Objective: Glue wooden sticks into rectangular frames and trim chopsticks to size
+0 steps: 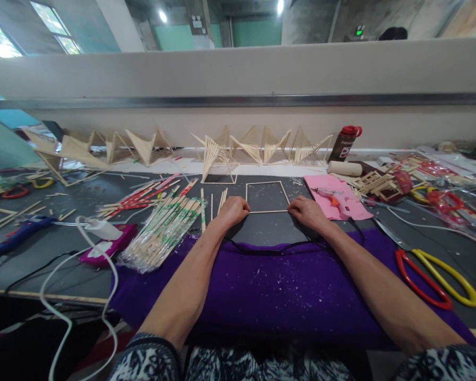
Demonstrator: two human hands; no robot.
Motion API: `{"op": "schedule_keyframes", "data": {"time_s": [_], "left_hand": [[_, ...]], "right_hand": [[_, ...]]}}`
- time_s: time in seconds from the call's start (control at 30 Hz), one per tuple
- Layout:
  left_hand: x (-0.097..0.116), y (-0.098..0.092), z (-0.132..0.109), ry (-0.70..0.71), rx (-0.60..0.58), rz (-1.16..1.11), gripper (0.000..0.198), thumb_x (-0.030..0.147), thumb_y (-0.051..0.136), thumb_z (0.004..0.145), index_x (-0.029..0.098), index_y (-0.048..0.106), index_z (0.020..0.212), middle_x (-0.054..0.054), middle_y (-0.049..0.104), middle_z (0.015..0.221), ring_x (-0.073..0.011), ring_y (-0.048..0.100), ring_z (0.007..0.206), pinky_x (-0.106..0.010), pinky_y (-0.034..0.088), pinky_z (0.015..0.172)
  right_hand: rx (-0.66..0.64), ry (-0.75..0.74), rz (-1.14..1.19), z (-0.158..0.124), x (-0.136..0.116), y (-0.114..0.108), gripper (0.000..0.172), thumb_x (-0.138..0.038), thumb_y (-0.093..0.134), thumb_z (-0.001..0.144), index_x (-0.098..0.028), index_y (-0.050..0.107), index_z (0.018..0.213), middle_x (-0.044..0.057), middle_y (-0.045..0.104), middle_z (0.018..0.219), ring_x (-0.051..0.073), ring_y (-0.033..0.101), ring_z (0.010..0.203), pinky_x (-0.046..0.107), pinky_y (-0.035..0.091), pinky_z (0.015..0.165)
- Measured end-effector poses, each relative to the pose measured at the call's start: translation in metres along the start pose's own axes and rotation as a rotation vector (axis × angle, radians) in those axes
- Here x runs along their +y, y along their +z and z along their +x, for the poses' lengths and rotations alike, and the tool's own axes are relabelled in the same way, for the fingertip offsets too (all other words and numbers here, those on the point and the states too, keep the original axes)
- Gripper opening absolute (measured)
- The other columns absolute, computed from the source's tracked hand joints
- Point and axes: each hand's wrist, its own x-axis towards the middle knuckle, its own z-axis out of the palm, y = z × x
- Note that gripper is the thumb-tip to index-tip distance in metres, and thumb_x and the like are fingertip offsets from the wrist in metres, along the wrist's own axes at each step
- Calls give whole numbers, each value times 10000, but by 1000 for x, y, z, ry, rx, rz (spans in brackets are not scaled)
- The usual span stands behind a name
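Note:
A thin square frame of wooden sticks (266, 183) lies on the dark tabletop in front of me. My left hand (235, 210) pinches its near left corner, fingers closed. At the near right corner, my right hand (306, 212) has its fingers closed on the frame too. A few loose wooden sticks (223, 199) lie just beyond my left hand. Right of the frame, a hot glue gun (339, 201) rests on a pink sheet (315, 182). Purple cloth (277, 296) covers the table edge under my forearms, dotted with pale scraps.
Twisted stick models (257, 148) line the back. Left are packs of chopsticks (162, 233), a magenta power strip (109, 246) with a white cable (43, 296), and a blue glue gun (24, 233). Right are large scissors (424, 280), a bottle (345, 144) and plastic-wrapped clutter (448, 201).

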Motion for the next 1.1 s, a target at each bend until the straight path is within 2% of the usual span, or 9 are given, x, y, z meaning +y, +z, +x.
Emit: {"op": "schedule_keyframes", "data": {"time_s": [0.63, 0.9, 1.1], "left_hand": [[19, -2, -9, -58, -38, 21, 281, 146, 513, 663, 198, 733, 831, -78, 703, 815, -186, 626, 808, -255, 440, 756], [23, -4, -11, -32, -37, 18, 282, 134, 498, 667, 179, 734, 817, -96, 702, 809, -185, 624, 800, -261, 440, 760], [24, -4, -10, -84, -57, -5, 275, 139, 527, 661, 195, 733, 833, -77, 705, 825, -176, 624, 820, -243, 438, 774]], "right_hand": [[-66, 13, -87, -16, -7, -9, 158, -191, 473, 797, -200, 630, 802, 29, 581, 815, 126, 550, 733, 211, 348, 617], [-126, 29, -45, -18, -7, -16, 161, -182, 487, 782, -205, 642, 821, 32, 604, 826, 127, 559, 720, 207, 349, 611], [-130, 26, 10, -17, -5, -15, 166, -164, 486, 785, -197, 647, 807, 33, 613, 826, 124, 568, 728, 202, 371, 651]]}}
